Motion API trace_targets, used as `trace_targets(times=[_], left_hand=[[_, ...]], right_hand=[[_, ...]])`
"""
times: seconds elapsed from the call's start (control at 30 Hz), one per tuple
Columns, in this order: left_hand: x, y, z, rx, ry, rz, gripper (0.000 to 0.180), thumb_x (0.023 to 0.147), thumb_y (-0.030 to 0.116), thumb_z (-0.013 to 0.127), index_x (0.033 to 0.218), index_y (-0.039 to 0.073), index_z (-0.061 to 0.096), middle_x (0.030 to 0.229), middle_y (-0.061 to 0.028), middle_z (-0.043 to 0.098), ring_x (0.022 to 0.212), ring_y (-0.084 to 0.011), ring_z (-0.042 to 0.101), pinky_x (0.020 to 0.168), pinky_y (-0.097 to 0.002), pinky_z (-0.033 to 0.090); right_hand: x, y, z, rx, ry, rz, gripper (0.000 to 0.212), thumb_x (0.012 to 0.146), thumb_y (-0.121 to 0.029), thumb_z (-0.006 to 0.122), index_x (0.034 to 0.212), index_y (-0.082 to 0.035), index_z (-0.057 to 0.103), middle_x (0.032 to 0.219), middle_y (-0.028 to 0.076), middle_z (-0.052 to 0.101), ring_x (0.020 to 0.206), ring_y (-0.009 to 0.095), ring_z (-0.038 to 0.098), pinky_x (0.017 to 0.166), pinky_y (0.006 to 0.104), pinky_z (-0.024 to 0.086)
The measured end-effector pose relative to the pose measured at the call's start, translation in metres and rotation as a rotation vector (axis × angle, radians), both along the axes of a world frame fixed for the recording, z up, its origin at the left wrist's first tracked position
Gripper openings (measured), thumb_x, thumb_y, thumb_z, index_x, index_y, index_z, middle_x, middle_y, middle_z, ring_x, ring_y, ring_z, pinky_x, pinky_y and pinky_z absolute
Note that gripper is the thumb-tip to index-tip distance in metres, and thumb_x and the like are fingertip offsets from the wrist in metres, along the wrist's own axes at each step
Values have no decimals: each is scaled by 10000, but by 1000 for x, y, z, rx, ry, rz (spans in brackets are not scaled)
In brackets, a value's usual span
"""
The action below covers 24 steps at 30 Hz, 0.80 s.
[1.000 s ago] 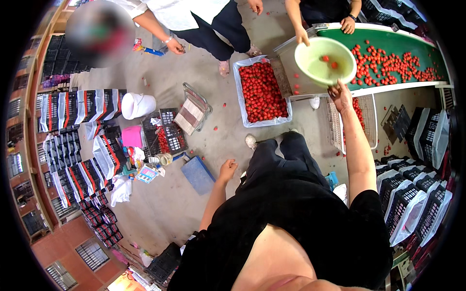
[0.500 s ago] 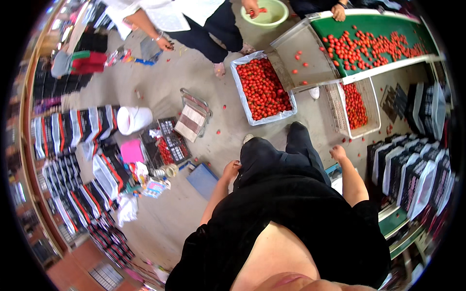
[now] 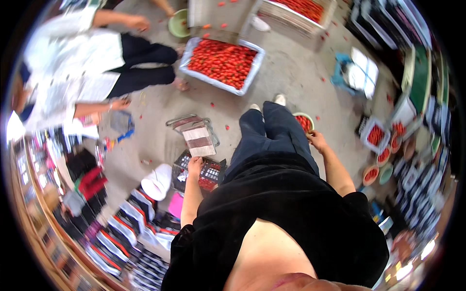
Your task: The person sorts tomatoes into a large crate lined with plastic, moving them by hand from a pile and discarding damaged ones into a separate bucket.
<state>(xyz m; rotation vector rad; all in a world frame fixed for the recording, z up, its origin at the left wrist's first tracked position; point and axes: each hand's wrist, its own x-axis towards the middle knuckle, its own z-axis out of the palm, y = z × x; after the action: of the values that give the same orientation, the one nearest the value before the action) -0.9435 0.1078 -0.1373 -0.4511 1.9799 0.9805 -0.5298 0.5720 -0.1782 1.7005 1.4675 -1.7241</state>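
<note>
My left hand hangs low at my left side, its fingers loosely curled around nothing. It overlaps the near edge of a folding stool with a striped seat and a black crate holding red fruit; I see no grip on either. My right hand is at my right thigh, fingers bent together, nothing visible in them. Just beyond it is a pale green bowl of red cherry tomatoes, partly hidden by my leg. Whether that hand touches the bowl is unclear. Ahead stands a lined crate of cherry tomatoes.
A person in a white shirt stands ahead left. A white bucket and stacked striped cartons are at left. On the right are a low stool with a white top and several tomato containers. Loose tomatoes dot the floor.
My body has turned right, so the crates, sorting table and co-worker have shifted left and up in view. The bowl beside my right leg has come into view. Both hands have swung along.
</note>
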Motion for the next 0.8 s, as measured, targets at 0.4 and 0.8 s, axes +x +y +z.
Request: trace_targets(times=[0.4,0.8], left_hand=[[11,210,11,250,125,-970,326,932,178,664,1212,16,620,1019,-115,677,936,-167,624,848,-311,503],[47,178,-2,138,260,-1169,375,889,242,695,1189,25,633,905,-115,690,827,-195,642,785,-322,511]], right_hand=[[116,-212,16,-100,-153,-610,330,881,-130,629,1179,8,606,865,99,678,731,171,657,622,300,510],[121,-160,-2,-386,-285,-312,858,885,-52,564,1570,-275,99,744,113,640,524,193,578,480,371,480]])
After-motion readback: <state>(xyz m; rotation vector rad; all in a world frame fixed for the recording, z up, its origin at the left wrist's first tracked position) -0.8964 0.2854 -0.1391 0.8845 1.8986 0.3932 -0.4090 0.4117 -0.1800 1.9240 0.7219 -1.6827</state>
